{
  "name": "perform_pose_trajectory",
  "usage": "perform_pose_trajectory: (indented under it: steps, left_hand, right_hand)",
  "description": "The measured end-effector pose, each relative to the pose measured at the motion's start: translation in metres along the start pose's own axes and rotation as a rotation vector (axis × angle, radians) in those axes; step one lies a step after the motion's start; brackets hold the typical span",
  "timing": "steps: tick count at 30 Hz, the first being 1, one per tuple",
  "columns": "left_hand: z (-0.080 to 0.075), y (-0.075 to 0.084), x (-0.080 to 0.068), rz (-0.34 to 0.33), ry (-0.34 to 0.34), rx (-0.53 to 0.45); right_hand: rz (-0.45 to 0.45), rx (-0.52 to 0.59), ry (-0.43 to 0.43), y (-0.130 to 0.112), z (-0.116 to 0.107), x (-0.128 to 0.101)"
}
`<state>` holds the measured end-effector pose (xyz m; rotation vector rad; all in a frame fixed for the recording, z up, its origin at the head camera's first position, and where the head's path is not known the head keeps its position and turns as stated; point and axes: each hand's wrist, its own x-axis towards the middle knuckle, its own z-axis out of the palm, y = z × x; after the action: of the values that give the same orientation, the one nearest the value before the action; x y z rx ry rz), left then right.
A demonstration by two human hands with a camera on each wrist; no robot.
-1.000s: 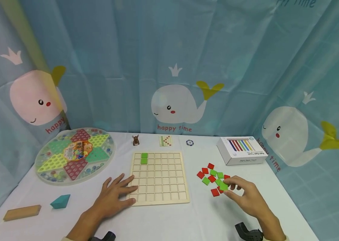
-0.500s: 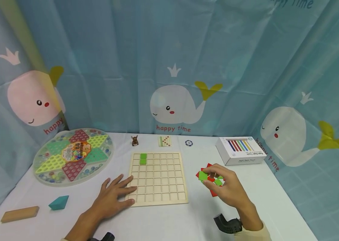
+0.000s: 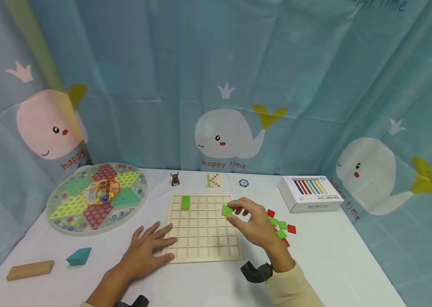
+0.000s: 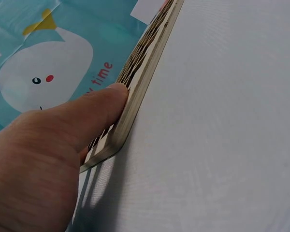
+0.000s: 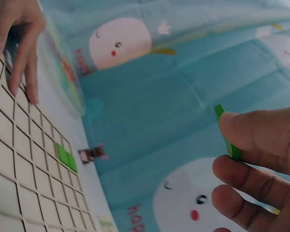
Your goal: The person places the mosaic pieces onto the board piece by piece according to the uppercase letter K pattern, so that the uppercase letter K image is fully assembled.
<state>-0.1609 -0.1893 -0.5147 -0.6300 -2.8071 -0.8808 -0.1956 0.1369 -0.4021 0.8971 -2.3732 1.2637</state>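
Note:
A wooden grid board (image 3: pixel 200 230) lies on the white table, with two green tiles (image 3: pixel 185 202) set one below the other near its top left. My left hand (image 3: pixel 145 249) rests spread on the board's left edge; in the left wrist view its thumb (image 4: pixel 104 101) lies on the rim near a corner. Over the board's upper right, my right hand (image 3: pixel 254 221) pinches a green square tile (image 3: pixel 227 210) between thumb and fingers. The right wrist view shows this tile (image 5: pixel 227 133) edge-on, held clear of the board. Partly behind the right hand lie loose red and green tiles (image 3: pixel 282 224).
A round Chinese checkers set (image 3: pixel 97 198) sits at the left. Nearer are a teal block (image 3: pixel 79 256) and a wooden bar (image 3: pixel 30 270). Along the back stand a small brown figurine (image 3: pixel 175 179), a pattern card (image 3: pixel 213 180), a round chip (image 3: pixel 243 183) and a white box (image 3: pixel 309 194).
My right hand has carried the green tile leftward from the loose pile to above the board's right part. The left hand has stayed on the board's edge.

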Motion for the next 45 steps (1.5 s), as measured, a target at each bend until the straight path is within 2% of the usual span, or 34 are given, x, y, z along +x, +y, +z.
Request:
perform_pose_trajectory:
  steps: [8, 14, 18, 24, 28, 34, 45]
  left_hand:
    - [0.002, -0.002, -0.002, 0.005, 0.015, 0.002]
    - [-0.001, -0.005, -0.003, -0.01, 0.001, 0.025]
    - [-0.003, -0.005, -0.004, -0.017, -0.002, 0.025]
    - [-0.002, -0.005, -0.004, -0.008, 0.005, 0.012]
    - [-0.001, -0.004, -0.003, 0.007, 0.021, 0.019]
    - [0.0, -0.002, -0.001, 0.006, 0.014, 0.021]
    - [-0.002, 0.002, 0.0, -0.002, -0.017, 0.016]
  right_hand:
    - [0.04, 0.068, -0.04, 0.008, 0.035, 0.018]
    - [0.114, 0.046, -0.068, 0.017, 0.066, 0.03]
    - [0.152, 0.029, -0.114, 0.023, 0.089, 0.038]
    - [0.234, 0.067, -0.192, 0.033, 0.116, 0.047]
    - [0.253, 0.064, -0.213, 0.04, 0.124, 0.051]
    - [0.303, -0.003, -0.238, 0.05, 0.135, 0.054]
    - [0.261, -0.145, -0.292, 0.055, 0.146, 0.056]
